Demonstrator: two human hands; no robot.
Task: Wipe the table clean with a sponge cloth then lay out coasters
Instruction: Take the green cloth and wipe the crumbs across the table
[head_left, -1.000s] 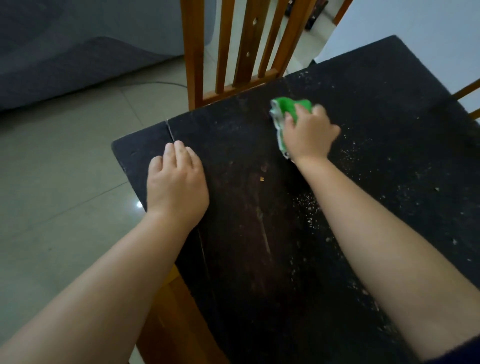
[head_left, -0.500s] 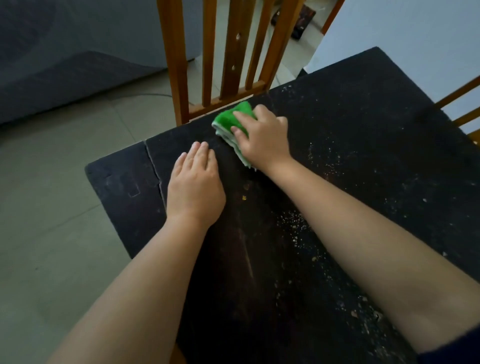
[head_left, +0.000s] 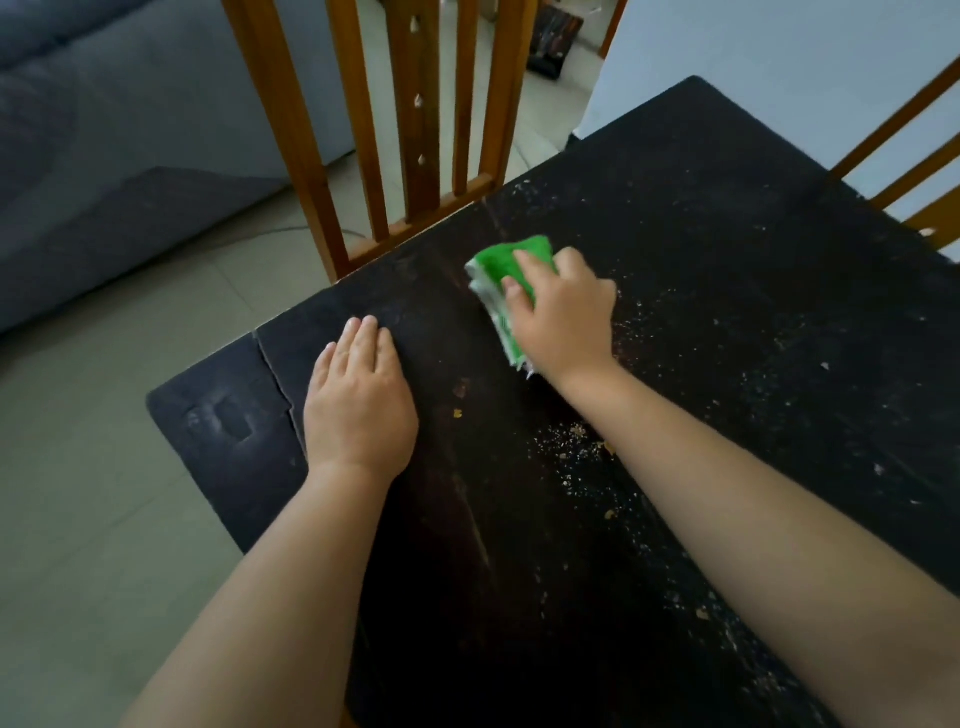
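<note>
Table still crumb-strewn right of your stroke; wiping far from done, coasters not in view. Sponge cloth has swung back right from chair-side edge. Your right hand presses on it, fingers curled over. Left hand stays flat, released, bracing near corner.

The table is showing a dark, matt wooden top, worn and scratched, with pale gritty crumbs speckling it. On it, the sponge cloth is looking soft and fibrous, bright green above with what may be a whitish layer beneath. Behind the table, the chair is gleaming as smooth varnished wood. Left of the table, the floor tiles are reflecting light faintly, and the sofa is appearing as matt grey cloth.
</note>
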